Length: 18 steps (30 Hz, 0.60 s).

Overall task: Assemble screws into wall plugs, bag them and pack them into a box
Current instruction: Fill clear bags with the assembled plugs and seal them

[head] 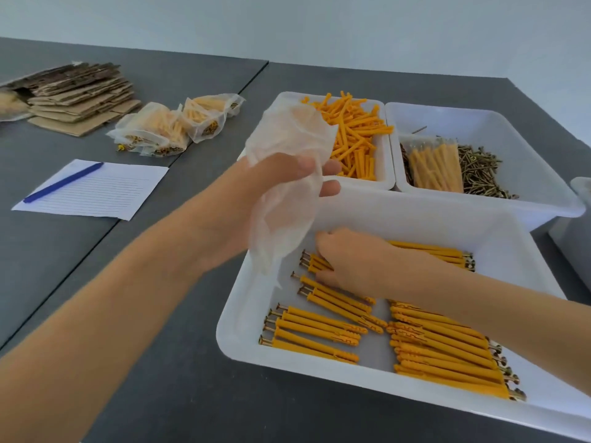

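Observation:
My left hand (281,180) holds a translucent empty plastic bag (287,161) above the far left corner of the near white tray (243,318). In that tray lie rows of orange wall plugs with screws in them (447,350). My right hand (358,260) reaches down into the tray and its fingers close around a small bunch of these assembled plugs (315,263) near the tray's far side. Behind, one white bin holds loose orange plugs (355,132) and another holds loose screws (479,174) with a filled bag (435,167) lying on them.
Several filled bags (169,126) lie on the grey table at the back left, beside a stack of flat cardboard (80,94). A lined sheet (121,193) with a blue pen (64,182) lies left of the trays. Another pale container (579,199) shows at the right edge.

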Motion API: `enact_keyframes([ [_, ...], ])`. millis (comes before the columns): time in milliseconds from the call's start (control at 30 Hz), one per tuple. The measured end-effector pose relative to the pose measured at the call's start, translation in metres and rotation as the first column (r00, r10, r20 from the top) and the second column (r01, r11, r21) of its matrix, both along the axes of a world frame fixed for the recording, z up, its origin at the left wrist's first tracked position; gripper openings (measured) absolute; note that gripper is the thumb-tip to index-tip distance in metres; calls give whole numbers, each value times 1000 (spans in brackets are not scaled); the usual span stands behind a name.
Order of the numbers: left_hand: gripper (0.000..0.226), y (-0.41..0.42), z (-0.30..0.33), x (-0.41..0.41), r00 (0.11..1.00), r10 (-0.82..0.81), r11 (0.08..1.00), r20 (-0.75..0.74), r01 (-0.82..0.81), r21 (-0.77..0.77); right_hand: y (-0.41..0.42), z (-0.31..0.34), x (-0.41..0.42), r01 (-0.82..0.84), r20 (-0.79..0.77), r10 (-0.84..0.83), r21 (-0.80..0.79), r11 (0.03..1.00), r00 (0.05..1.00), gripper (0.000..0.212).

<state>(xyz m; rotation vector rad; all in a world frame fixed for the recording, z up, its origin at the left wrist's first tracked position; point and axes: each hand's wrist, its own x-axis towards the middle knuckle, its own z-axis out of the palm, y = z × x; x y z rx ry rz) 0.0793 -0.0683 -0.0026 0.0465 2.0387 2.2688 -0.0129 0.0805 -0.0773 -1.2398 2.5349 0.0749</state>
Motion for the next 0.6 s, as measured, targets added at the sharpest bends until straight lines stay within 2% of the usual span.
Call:
enact_keyframes([
  [67,55,6,-11,-7,996,69,981,48,-76,176,-5,0,0,-4,6,4,47,999,1000,31],
  [200,53,19,-21,-18,984,134,863,115,-174,475,-2,2,-3,13,154,-25,78,997,988,43],
  [300,47,24,-20,-27,982,159,868,98,-186,461,7,0,-6,41,199,-33,-39,998,980,19],
  [367,48,26,-17,-32,979,186,883,80,-203,424,13,-2,-10,85,235,-64,-80,993,970,31],
  [467,59,25,-18,-35,977,194,849,88,-212,483,30,7,-19,224,366,-146,-179,958,919,32],
  [533,56,22,-21,-36,984,156,825,85,-177,537,49,21,-28,434,537,-244,-261,863,808,29],
  [600,46,20,-26,-37,991,100,844,88,-132,520,70,44,-39,565,626,-265,-344,749,733,24],
])
